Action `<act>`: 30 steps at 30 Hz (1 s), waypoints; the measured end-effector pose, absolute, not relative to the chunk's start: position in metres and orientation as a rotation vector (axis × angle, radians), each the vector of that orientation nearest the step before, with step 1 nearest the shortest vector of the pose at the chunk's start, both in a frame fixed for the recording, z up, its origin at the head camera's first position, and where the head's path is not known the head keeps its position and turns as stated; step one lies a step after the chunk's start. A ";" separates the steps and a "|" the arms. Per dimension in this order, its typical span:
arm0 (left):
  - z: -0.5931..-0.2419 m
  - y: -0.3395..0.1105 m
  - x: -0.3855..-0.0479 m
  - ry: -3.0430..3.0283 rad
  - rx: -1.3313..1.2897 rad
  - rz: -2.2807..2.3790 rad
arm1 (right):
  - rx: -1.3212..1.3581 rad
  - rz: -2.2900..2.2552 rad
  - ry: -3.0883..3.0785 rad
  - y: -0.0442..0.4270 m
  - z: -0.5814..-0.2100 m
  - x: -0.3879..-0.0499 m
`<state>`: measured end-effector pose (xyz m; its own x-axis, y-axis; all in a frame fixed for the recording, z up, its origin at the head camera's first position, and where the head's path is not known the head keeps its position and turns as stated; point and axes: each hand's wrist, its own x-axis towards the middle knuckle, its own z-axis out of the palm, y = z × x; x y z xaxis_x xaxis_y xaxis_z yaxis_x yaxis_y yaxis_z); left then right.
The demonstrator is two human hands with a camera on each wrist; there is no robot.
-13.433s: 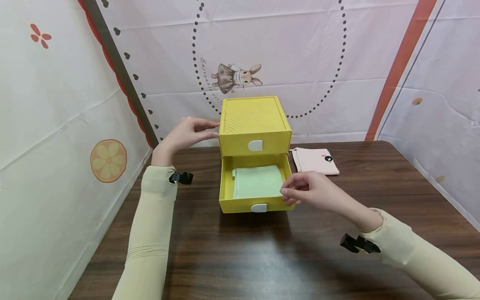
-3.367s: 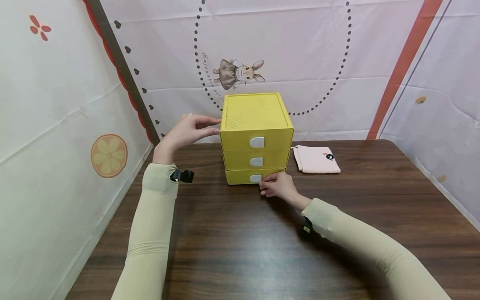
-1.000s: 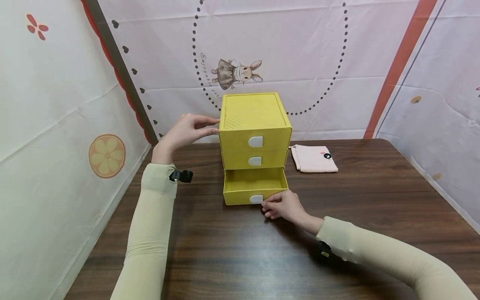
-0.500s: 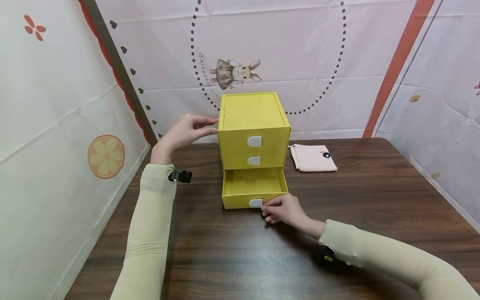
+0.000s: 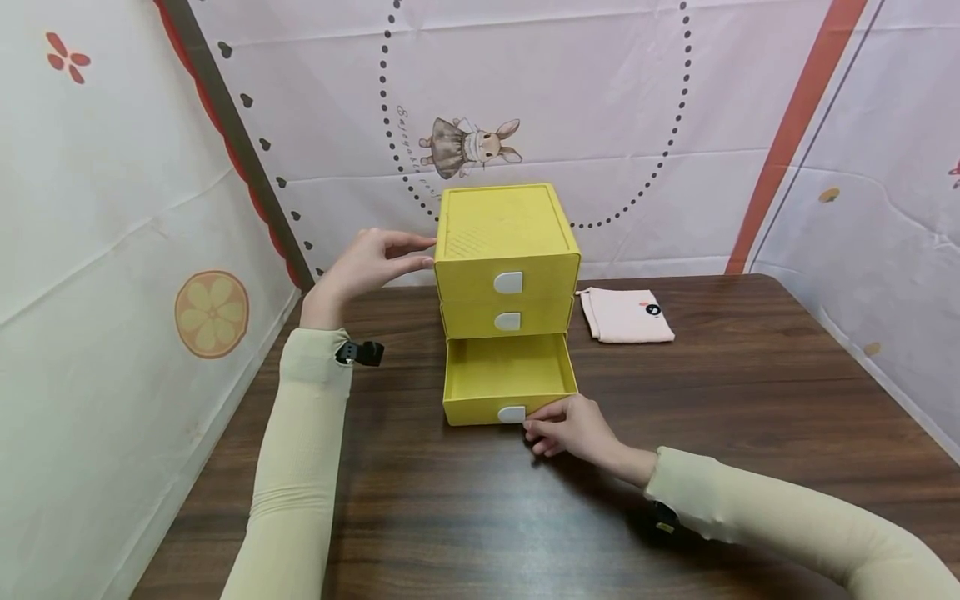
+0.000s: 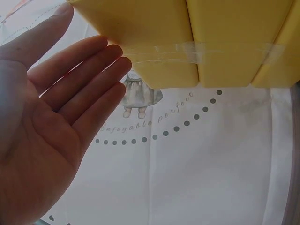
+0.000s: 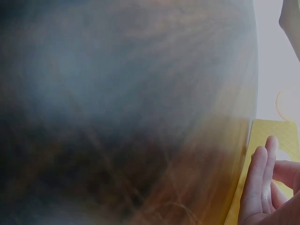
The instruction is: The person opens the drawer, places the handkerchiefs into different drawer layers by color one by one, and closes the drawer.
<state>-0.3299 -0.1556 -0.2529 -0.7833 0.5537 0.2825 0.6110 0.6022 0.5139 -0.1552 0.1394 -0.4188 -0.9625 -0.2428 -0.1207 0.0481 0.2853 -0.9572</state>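
Note:
A yellow three-drawer box (image 5: pixel 510 221) stands toward the back of the table. Its bottom drawer (image 5: pixel 468 411) is pulled out, with a bare yellow floor inside; the top and middle drawers are closed. My right hand (image 5: pixel 577 429) pinches the white pull tab (image 5: pixel 512 414) of the bottom drawer at its right edge. In the right wrist view, part of my right hand (image 7: pixel 269 192) shows, and most of that view is blurred. My left hand (image 5: pixel 363 262) has its fingers extended to the box's upper left side. The left wrist view shows these fingers (image 6: pixel 89 79) straight at the yellow side.
A folded pink cloth (image 5: pixel 626 317) with a black round mark lies right of the box. The dark wooden table (image 5: pixel 420 517) extends in front. Printed white fabric (image 5: pixel 337 100) hangs behind and at both sides. Clear tape (image 6: pixel 192 52) runs across the box's side.
Earlier the middle drawer stood out with a folded green cloth in it; it was then pushed in. Since then my right hand has drawn the bottom drawer toward me. My left hand stayed put.

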 end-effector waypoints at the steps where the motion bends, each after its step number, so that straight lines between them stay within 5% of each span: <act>1: -0.253 -0.156 -0.330 -2.726 -0.994 -0.926 | -0.177 -1.733 2.312 0.139 -0.419 -0.154; 30: -0.254 -0.156 -0.331 -2.711 -1.016 -0.926 | -0.280 -1.729 2.265 0.146 -0.419 -0.132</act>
<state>-0.3310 -0.1565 -0.2539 -0.7719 0.5639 0.2936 0.6258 0.5921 0.5078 -0.1321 0.1463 -0.4194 -0.9427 -0.3177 -0.1014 0.0140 0.2659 -0.9639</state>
